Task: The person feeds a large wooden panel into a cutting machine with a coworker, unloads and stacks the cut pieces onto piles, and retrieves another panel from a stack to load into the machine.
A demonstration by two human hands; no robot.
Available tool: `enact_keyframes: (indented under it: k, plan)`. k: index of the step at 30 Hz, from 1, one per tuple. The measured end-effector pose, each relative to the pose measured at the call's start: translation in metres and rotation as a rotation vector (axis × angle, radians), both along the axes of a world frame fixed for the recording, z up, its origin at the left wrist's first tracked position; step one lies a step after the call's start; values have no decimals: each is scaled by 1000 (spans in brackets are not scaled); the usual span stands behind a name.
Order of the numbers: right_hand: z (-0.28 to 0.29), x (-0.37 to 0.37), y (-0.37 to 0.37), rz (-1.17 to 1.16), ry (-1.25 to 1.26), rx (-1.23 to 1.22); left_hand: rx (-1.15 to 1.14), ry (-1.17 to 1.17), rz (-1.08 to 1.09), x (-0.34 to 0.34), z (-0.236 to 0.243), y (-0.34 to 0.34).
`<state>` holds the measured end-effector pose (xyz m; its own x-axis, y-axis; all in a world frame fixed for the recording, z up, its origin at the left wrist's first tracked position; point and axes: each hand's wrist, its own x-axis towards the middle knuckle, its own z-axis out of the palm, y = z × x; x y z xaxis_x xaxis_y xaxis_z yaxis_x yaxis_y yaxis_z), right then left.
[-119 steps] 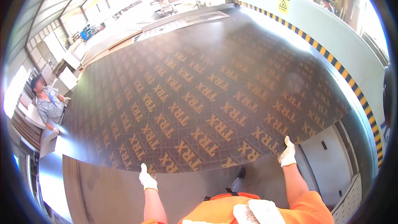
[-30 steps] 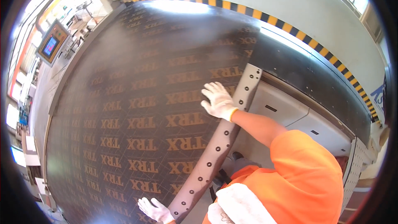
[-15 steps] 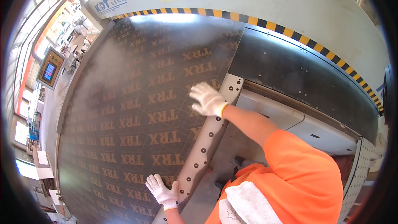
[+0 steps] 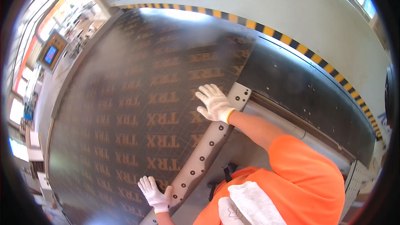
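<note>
A large, dark brown sheet (image 4: 125,129) with rows of lighter printed lettering lies flat in front of me. My left hand (image 4: 155,195), in a white knitted glove, rests near the sheet's close edge with its fingers stretched out. Farther up and to the right, my right hand (image 4: 216,103), gloved the same way, lies spread on the sheet beside the end of a pale metal rail (image 4: 202,158) dotted with dark round fittings. Neither hand grips anything. The undersides of both palms are hidden.
A pale machine beam (image 4: 266,4) with black-and-yellow edge striping (image 4: 266,31) spans the far side. To the right of the sheet is a dark machine bed (image 4: 308,87). A control panel (image 4: 52,52) with a lit screen stands at left. A light towel (image 4: 254,202) hangs over my orange shirt.
The whole view has shifted and tilted slightly. My right hand's fingers now point more away from me and lie flatter. My left hand stays at the close edge, fingers stretched.
</note>
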<state>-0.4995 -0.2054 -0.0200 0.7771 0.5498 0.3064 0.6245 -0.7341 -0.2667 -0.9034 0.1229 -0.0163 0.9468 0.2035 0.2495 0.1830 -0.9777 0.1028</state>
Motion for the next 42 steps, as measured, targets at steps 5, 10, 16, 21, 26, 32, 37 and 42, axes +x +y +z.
enact_keyframes:
  k: [5, 10, 16, 21, 26, 32, 37, 42]
  plan:
    - [7, 3, 14, 131, -59, -13, -150, 47, -1, 9, 25, 12]
    - [-10, 19, 21, 133, 35, -203, -147, 197, 113, -3, 24, 15]
    - [-28, 27, 18, 110, 9, -243, -192, 94, 104, -9, 13, 19]
    - [-25, 26, 20, 86, 29, -290, -201, 20, 89, -9, 17, 21]
    - [-23, 26, 22, 67, 22, -312, -238, 69, 112, -8, 19, 22]
    - [-24, 28, 23, 66, 6, -349, -228, 89, 113, -7, 14, 25]
    - [-22, 29, 25, 118, 24, -248, -200, 153, 125, -4, 15, 27]
    - [-24, 30, 21, 148, 29, -165, -169, 70, 77, 8, 23, 31]
